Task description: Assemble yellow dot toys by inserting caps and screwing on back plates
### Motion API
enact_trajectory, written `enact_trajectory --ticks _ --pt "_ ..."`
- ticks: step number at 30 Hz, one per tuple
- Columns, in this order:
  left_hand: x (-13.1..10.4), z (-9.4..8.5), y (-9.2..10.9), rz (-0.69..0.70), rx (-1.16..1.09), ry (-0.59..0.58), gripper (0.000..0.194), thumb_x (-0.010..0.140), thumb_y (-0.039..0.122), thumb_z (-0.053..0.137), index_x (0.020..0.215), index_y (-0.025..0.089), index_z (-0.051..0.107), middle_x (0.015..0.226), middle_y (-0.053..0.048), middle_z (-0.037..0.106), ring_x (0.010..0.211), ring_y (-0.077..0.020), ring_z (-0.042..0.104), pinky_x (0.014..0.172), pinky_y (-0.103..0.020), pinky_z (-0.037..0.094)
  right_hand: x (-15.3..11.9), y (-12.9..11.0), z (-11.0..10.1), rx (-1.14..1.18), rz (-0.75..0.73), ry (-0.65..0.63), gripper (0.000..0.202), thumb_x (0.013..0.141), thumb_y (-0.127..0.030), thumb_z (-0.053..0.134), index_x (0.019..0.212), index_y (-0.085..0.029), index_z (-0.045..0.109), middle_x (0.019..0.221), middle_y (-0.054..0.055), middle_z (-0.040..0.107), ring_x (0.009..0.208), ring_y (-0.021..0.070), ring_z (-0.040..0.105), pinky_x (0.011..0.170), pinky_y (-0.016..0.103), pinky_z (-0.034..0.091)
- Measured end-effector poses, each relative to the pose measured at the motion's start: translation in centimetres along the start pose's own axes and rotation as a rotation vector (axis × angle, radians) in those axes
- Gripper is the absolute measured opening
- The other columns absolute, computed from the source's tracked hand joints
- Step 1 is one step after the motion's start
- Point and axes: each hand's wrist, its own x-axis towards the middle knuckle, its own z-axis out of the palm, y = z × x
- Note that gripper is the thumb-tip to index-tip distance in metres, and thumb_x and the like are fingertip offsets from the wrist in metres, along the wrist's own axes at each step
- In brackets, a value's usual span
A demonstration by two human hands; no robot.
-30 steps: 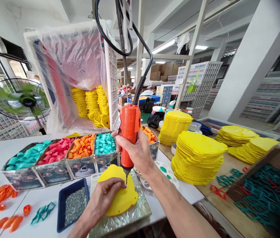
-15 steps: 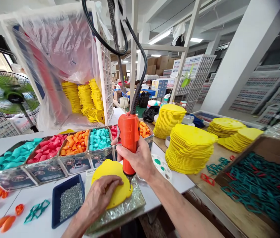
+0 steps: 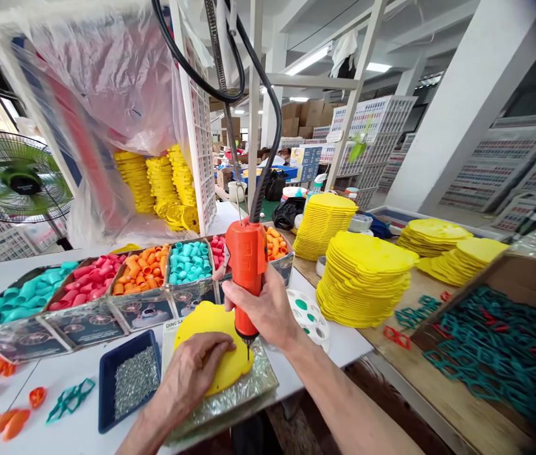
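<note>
An orange electric screwdriver [image 3: 246, 262] hangs upright from a black cable, with my right hand [image 3: 268, 303] wrapped round its body. Its bit points down at the right edge of a yellow plastic plate [image 3: 206, 323]. My left hand [image 3: 196, 363] rests on that plate, fingers together and pressing it down. The plate lies on a plastic-wrapped pad [image 3: 249, 385] near the table's front edge. Left of the pad, a dark blue tray [image 3: 107, 398] holds small metal screws [image 3: 136, 379].
Boxes of teal [image 3: 35, 291], pink and orange parts line the table behind. Stacks of yellow plates [image 3: 367, 278] stand at the right, beside a carton of green frames [image 3: 490, 354]. A white disc with holes [image 3: 308, 319] lies right of my right hand.
The view has shifted slightly. The screwdriver's bit sits a little lower, closer to the yellow plate's edge. Both hands keep almost the same positions and grips.
</note>
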Motion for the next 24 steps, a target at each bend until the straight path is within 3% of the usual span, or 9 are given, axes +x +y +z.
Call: enact_trajectory --ticks 10,24 --pt "-0.5 0.2 0.9 0.218 0.088 -0.009 0.026 0.102 0.025 0.044 0.104 0.023 0.07 0.102 -0.004 0.079 0.094 -0.0198 0.074 0.088 -0.031 0.056 0.1 -0.1 0.2 -0.002 0.012 0.016 0.027 0.078 -0.026 0.071 0.102 -0.02 0.062 0.093 0.002 0.07 0.055 0.0082 0.058 0.053 0.023 0.055" --pt "-0.6 0.6 1.3 0.203 0.091 0.013 0.025 0.101 0.022 0.045 0.102 0.023 0.071 0.096 -0.003 0.079 0.087 -0.0191 0.075 0.082 -0.03 0.058 -0.3 0.1 0.2 -0.019 0.024 0.052 0.022 0.076 -0.023 0.07 0.096 -0.019 0.061 0.087 0.001 0.069 0.052 0.0078 0.057 0.051 0.023 0.053"
